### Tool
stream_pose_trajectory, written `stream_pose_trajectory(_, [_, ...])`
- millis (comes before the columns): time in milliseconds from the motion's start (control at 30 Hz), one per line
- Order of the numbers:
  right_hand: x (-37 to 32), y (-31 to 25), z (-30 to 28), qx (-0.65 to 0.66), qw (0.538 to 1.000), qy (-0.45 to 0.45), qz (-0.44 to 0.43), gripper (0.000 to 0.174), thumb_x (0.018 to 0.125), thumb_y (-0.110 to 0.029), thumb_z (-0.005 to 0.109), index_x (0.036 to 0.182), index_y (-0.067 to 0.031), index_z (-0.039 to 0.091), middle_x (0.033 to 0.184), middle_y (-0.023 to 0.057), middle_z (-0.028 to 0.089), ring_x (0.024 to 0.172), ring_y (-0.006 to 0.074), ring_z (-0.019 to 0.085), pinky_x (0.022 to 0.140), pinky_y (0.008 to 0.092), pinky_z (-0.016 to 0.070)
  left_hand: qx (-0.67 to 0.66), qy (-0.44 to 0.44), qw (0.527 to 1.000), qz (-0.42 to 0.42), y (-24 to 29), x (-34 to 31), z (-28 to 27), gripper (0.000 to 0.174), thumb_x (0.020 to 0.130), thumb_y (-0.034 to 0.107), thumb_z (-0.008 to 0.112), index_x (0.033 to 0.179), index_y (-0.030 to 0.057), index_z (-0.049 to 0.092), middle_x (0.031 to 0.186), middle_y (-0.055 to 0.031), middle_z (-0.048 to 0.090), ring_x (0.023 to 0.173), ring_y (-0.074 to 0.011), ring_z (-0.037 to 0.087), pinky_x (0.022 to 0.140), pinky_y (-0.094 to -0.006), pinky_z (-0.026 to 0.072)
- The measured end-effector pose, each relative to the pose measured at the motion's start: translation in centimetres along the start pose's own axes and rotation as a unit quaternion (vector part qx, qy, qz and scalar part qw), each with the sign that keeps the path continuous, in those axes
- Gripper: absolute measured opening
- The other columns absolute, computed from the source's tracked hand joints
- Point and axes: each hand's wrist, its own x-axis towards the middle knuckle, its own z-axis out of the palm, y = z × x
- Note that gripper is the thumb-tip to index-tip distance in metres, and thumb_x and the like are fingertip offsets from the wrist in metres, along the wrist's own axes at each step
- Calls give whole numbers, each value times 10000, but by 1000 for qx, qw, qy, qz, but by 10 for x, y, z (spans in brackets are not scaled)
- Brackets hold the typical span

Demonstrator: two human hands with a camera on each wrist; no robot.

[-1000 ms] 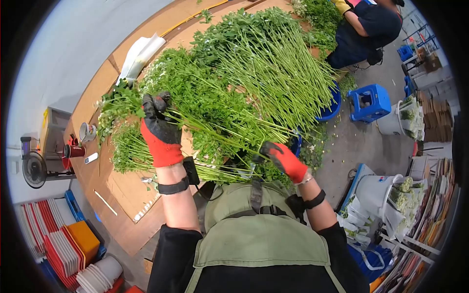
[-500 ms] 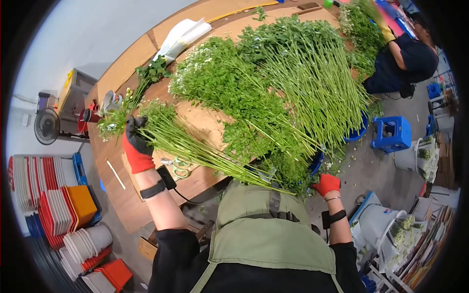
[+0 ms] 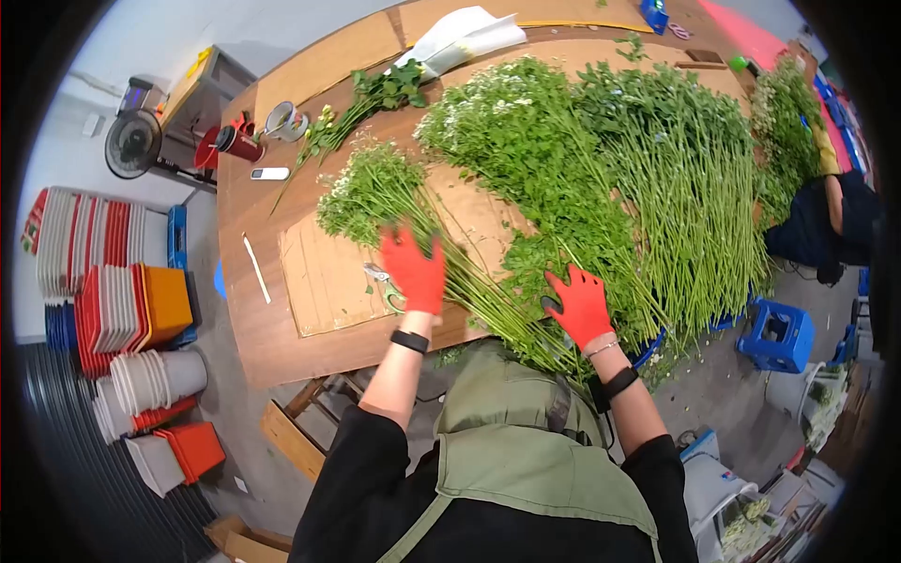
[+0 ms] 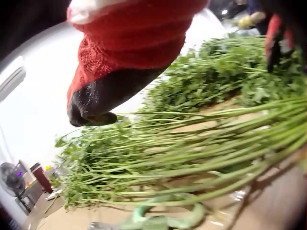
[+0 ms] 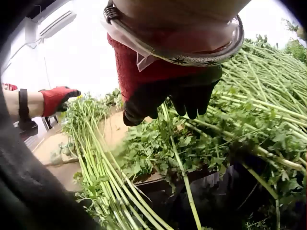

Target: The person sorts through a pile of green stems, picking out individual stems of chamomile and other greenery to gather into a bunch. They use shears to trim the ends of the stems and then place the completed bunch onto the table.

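In the head view my left hand (image 3: 413, 272), in a red glove with dark palm and fingertips, is over a small bundle of white-flowered green stems (image 3: 479, 296) on the table. The left wrist view shows its loosely bent fingers (image 4: 96, 103) just above those stems, holding nothing. My right hand (image 3: 582, 305), gloved alike, reaches over the leafy edge of a larger pile of white-flowered stems (image 3: 535, 159). Its fingers are spread in the head view. Between thumb and fingers in the right wrist view, a single stem (image 5: 184, 177) runs downward.
Green-handled scissors (image 3: 389, 286) lie on cardboard (image 3: 324, 281) left of the bundle. Thicker stems (image 3: 699, 216) cover the table's right. A white paper wrap (image 3: 469, 42), a tumbler (image 3: 239, 144) and a white remote (image 3: 270, 174) lie farther back. Another person (image 3: 826, 220) works at right, near a blue stool (image 3: 777, 336).
The left hand carried stems to the bundle at left, let go, and now hovers over it. The right hand has moved from the table's front edge up to the leafy pile. The view has swung left.
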Motion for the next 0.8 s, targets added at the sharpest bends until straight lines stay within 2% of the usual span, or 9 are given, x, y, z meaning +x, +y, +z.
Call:
stream_pose_trajectory(133, [18,7,30,-29,999,-38,6,546,746,-286,697,1242,-123,537,1237,165,509,1127,347,468,961,461,344,83,-183,961,192,7,-28,2,444,791,328,663,1187,141,587,1306,-163,470,1205,-400,393,1014,-528,282])
stream_pose_trajectory(233, [19,17,34,53,988,140,37,408,758,-173,683,1149,-111,582,1095,94,592,1016,306,535,904,435,386,80,-228,959,147,-11,-31,-1,395,785,315,659,1137,140,621,1312,-133,477,1222,-393,377,1022,-549,248])
stream_pose_trajectory(333, [16,19,12,185,953,210,116,383,751,-91,667,1126,-100,589,1051,130,610,937,328,575,837,413,438,60,-212,966,137,-13,-30,3,336,772,316,665,1054,136,641,1295,-134,484,1199,-380,397,1014,-541,270])
stream_pose_trajectory(467, [12,29,-21,285,884,336,155,554,782,0,601,1314,-112,499,1107,161,617,951,327,605,793,373,472,31,-161,978,127,18,-17,-1,340,763,313,674,1051,134,647,1294,-139,487,1195,-395,398,1006,-534,270])
stream_pose_trajectory(533, [-3,34,-47,316,871,316,204,596,798,9,577,1369,-93,440,1137,189,608,975,321,609,802,353,470,-16,-127,980,150,38,-10,0,338,767,306,677,1053,127,646,1272,-131,512,1163,-384,433,963,-537,307])
stream_pose_trajectory(600, [-13,35,-76,272,876,355,183,558,805,18,566,1346,-56,453,1106,199,617,945,304,622,814,324,472,-221,-180,953,98,49,-5,13,351,772,303,681,1072,125,635,1243,-109,539,1089,-355,497,891,-543,358])
stream_pose_trajectory(667, [-27,57,-74,211,890,381,135,495,798,7,597,1284,-24,510,1079,163,642,926,236,634,825,290,468,-213,-161,956,124,82,8,0,361,781,335,676,1066,117,632,1164,-87,590,1012,-325,547,848,-494,405])
stream_pose_trajectory(733, [-47,60,-73,403,836,302,218,424,777,-1,635,1197,-4,576,1050,133,660,926,177,629,839,277,466,31,-172,972,158,101,17,-9,373,790,399,654,1034,116,642,1095,-75,619,1011,-315,554,834,-435,435])
stream_pose_trajectory(800, [-62,66,-73,397,825,328,234,385,761,-6,661,1142,8,607,1023,107,666,916,142,615,831,271,465,77,-271,951,129,98,27,-9,402,797,455,624,999,110,656,1063,-98,633,1001,-322,574,809,-421,466])
